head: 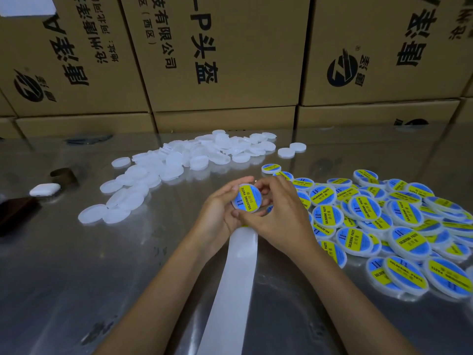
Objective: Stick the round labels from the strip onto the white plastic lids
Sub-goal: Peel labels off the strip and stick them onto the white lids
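Both hands meet over the middle of the table around one white lid (246, 201) that bears a blue and yellow round label. My left hand (217, 211) cups the lid from the left, fingers curled over its top edge. My right hand (279, 213) holds it from the right, thumb below the lid and fingers curled behind it. A white backing strip (235, 278) runs from under the hands down to the bottom edge. A heap of bare white lids (184, 160) lies behind and to the left. A pile of labelled lids (384, 221) spreads out on the right.
The table (76, 278) is shiny metal. A wall of cardboard boxes (230, 73) closes off the back. At the left lie a small white case (44, 189), a brown tape core (62, 175) and a dark object (15, 213) at the edge.
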The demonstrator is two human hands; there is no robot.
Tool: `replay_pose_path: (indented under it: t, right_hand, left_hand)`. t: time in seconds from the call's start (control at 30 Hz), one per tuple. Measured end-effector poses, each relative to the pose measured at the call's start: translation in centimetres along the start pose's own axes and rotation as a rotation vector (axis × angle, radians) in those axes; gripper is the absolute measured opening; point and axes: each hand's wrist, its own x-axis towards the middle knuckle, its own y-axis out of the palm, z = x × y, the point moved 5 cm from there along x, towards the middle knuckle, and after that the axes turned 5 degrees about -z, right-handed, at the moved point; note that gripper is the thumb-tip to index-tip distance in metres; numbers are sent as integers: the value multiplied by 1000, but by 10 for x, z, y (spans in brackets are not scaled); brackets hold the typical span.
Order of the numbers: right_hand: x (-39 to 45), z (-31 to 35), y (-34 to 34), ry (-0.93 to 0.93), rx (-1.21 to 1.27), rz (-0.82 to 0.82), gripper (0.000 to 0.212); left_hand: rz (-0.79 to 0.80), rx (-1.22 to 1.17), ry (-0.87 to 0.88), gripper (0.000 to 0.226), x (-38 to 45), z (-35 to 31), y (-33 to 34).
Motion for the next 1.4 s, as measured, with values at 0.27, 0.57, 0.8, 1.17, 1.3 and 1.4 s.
replay_pose_path:
  t: [0.27, 0.57, 0.8, 1.17, 1.3, 1.4]
  right_hand:
    - [13, -49, -51, 325, -395, -279, 55]
    - [6, -7, -29, 190, 68, -162, 30]
    - [-30, 25, 41, 236, 363, 210, 24]
    - [-19, 5, 50, 499, 562, 286, 16]
    - [-14, -1, 53, 511, 622, 278, 13]
    - [-13, -5, 56, 516, 634, 282, 13]
  left_hand:
    - [-17, 110, -24, 33, 6, 1, -10]
    - [-86, -21, -91, 29, 12, 6, -22]
    - [-263, -96, -17, 23, 18, -7, -50]
    - [-790, 1202, 471, 35, 66, -76, -143]
    - [-660, 1678, 393, 51, 110, -84, -168]
    - [-611, 1845, 313, 47, 130, -84, -177]
